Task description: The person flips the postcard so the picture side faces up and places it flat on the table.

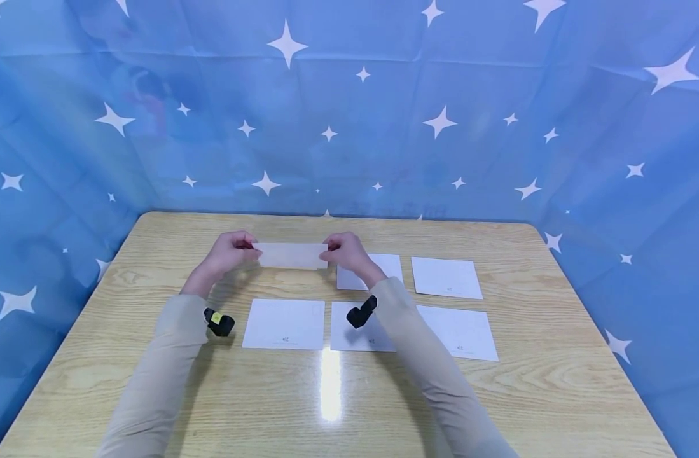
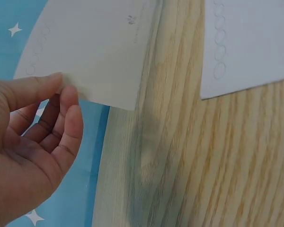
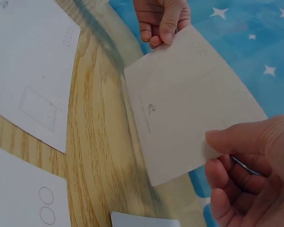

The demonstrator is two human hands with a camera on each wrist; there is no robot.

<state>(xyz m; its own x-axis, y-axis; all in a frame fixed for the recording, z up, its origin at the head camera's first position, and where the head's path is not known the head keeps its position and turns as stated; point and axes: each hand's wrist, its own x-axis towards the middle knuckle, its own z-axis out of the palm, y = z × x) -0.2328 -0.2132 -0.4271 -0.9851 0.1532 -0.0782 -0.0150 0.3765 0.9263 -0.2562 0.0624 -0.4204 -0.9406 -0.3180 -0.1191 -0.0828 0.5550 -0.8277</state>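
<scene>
Both hands hold one white postcard (image 1: 290, 256) above the far left part of the table, tilted so that it looks like a narrow strip in the head view. My left hand (image 1: 230, 252) pinches its left end between thumb and fingers. At the opposite end, the thumb and fingers of my right hand (image 1: 348, 252) pinch it too. Small printed circles and a little logo show on the face of the postcard (image 3: 184, 104) in the right wrist view. Beneath the left wrist lies another postcard (image 2: 248, 45) with a row of circles.
On the wooden table (image 1: 555, 381), a front row has a left card (image 1: 283, 324), a middle card (image 1: 349, 334) partly behind the right wrist camera, and a right card (image 1: 460, 332). Behind them lie two more, a near one (image 1: 386, 264) and a right one (image 1: 446, 277). A starred blue curtain (image 1: 349, 152) hangs behind.
</scene>
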